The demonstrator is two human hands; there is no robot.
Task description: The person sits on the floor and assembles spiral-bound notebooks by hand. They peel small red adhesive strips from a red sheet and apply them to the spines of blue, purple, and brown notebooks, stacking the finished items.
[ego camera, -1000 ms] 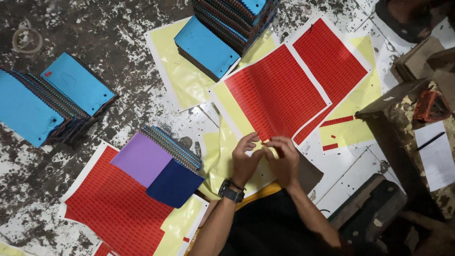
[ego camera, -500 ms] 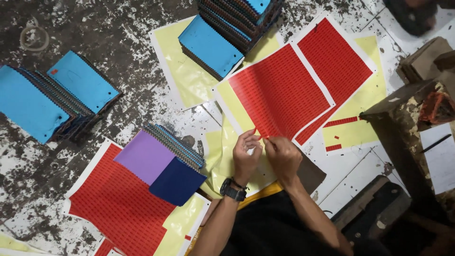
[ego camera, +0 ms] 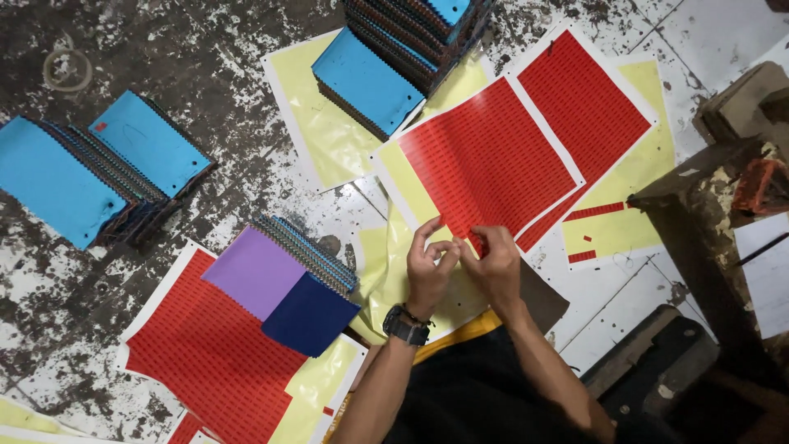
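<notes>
I am watching both hands meeting at the lower edge of the red sticker sheet (ego camera: 485, 160), which is lying on the floor beside a second red sheet (ego camera: 588, 103). The left hand (ego camera: 429, 275), wearing a dark wristwatch (ego camera: 406, 325), and the right hand (ego camera: 493, 265) are pinching together at the sheet's near corner, fingertips almost touching; whether a single sticker is between them I cannot tell. I am judging the sheet light, thin, floppy and easy to crease, so the grip belongs at an edge. Purple and navy swatch booklets (ego camera: 283, 284) are lying just left.
</notes>
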